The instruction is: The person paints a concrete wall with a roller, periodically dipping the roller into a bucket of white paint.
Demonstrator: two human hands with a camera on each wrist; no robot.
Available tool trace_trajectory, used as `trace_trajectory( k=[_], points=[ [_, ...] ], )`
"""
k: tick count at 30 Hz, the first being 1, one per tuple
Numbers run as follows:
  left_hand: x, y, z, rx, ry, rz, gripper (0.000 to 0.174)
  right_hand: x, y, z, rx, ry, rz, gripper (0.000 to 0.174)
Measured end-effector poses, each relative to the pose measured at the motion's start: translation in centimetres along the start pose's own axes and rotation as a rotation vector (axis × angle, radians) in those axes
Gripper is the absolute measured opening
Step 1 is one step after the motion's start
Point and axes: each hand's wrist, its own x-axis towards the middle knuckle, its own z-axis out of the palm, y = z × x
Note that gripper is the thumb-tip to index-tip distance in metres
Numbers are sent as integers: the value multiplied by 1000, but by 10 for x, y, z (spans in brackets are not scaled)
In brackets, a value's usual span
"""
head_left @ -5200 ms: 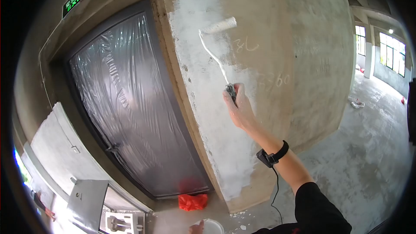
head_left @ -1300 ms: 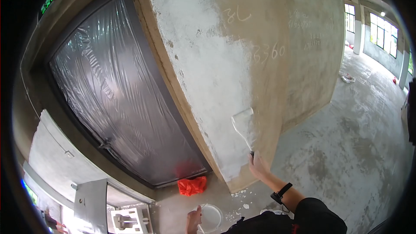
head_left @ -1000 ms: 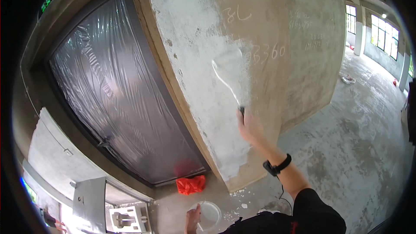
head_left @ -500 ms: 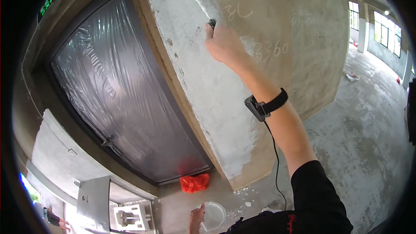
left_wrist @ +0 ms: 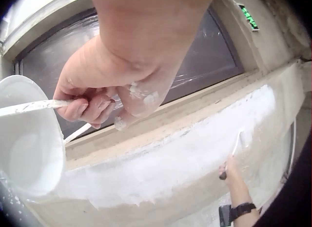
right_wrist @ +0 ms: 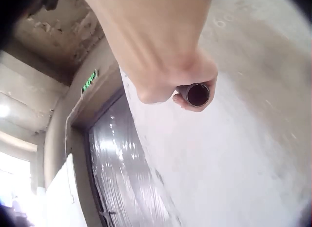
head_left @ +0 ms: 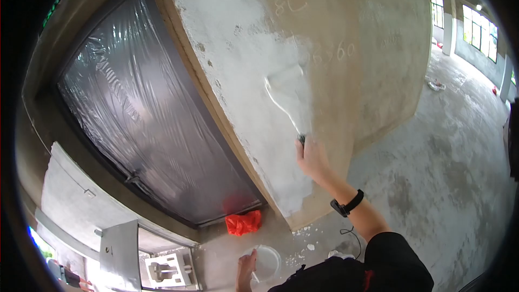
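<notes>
My right hand [head_left: 313, 161] grips the dark handle of a paint roller [head_left: 284, 106], its white-coated frame reaching up to the roller sleeve. That sleeve lies against the white-painted strip [head_left: 238, 54] of the wall, close to its border with the bare brown plaster. In the right wrist view, the hollow end of the roller handle [right_wrist: 198, 95] sticks out of the curled fingers. Low in the head view, my left hand [head_left: 247, 267] is beside a white bucket [head_left: 279, 262]. The left wrist view shows its fingers curled round the bucket's white carrying handle [left_wrist: 34, 106], with white paint on the skin.
Plastic film covers a dark door [head_left: 157, 113] left of the painted strip. A red plastic bag [head_left: 243, 223] lies at the door's foot. White splatters [head_left: 303, 246] dot the floor near the wall corner. Concrete floor [head_left: 432, 173] stretches away to the right.
From the middle of the wall, the roller went up to the top of the painted strip, then came back down. My left hand stays by the bucket. The head view has shifted slightly.
</notes>
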Motion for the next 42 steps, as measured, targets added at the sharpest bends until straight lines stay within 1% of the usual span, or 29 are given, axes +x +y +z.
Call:
trace_trajectory(
  k=[1, 2, 4, 5, 7, 8, 10, 12, 13, 14, 16, 17, 19, 20, 22, 23, 25, 26, 27, 28, 30, 32, 34, 36, 40, 42],
  points=[
    [1, -2, 0, 35, -21, 49, 42, -24, 19, 7, 18, -8, -11, 31],
    [3, -2, 2, 42, -22, 39, 42, -49, 37, 14, 17, -15, -1, 31],
    [4, 0, 7, 10, -15, -5, 41, -99, 68, 27, 6, -108, 96, 32],
    [1, 3, 9, 22, -14, -26, 41, -121, 84, 35, 8, -123, 114, 32],
    [-7, 14, 13, -26, -6, -55, 41, -163, 101, 42, 92, -249, 326, 33],
    [-8, 17, 13, -8, -3, -72, 41, -178, 106, 41, 97, -259, 348, 33],
    [-9, 19, 19, -26, -33, -72, 40, -201, 114, 36, 26, -362, 410, 33],
    [-9, 19, 27, -34, -46, -94, 40, -226, 139, 46, -25, -375, 411, 33],
    [-10, 19, 26, -38, -58, -100, 40, -238, 139, 48, -70, -375, 407, 34],
    [-10, 20, 25, -4, -47, -112, 40, -248, 141, 49, -49, -379, 438, 34],
    [-12, 21, 31, -52, -54, -122, 40, -241, 140, 28, 11, -578, 622, 35],
    [-13, 22, 32, -18, -61, -132, 40, -242, 142, 27, 20, -574, 657, 35],
    [-16, 23, 31, -92, -106, -66, 40, -247, 141, 26, -50, -517, 556, 35],
    [-17, 25, 32, -66, -108, -74, 40, -247, 142, 28, -41, -515, 582, 35],
    [-21, 29, 30, -131, -138, -95, 41, -248, 140, 34, 84, -444, 507, 32],
    [-25, 28, 32, -110, -136, -98, 41, -251, 138, 36, 95, -440, 525, 32],
    [-24, 35, 40, 40, -32, -87, 42, -232, 129, 50, 89, -376, 557, 29],
    [-25, 35, 40, -33, -53, -112, 42, -220, 123, 56, 114, -372, 546, 29],
    [-26, 37, 40, -34, -31, -104, 42, -205, 113, 51, 146, -340, 475, 29],
    [-26, 40, 41, -60, -54, -97, 41, -188, 104, 38, 169, -306, 407, 31],
    [-28, 44, 43, -84, -83, -94, 41, -125, 64, 3, 236, -246, 314, 30],
    [-29, 47, 47, -86, -69, -80, 42, -79, 36, -19, 166, -224, 216, 28],
    [-28, 49, 47, -87, -54, -68, 42, -39, 15, -30, 110, -194, 152, 31],
    [-24, 45, 45, -90, -97, -29, 43, -5, -4, -33, 101, -147, 112, 33],
    [-28, 51, 50, -98, -76, -6, 43, 54, -45, -44, 121, -72, 62, 37],
    [-27, 53, 50, -113, -104, -8, 43, 85, -68, -58, 141, -53, 22, 39]
  ],
)
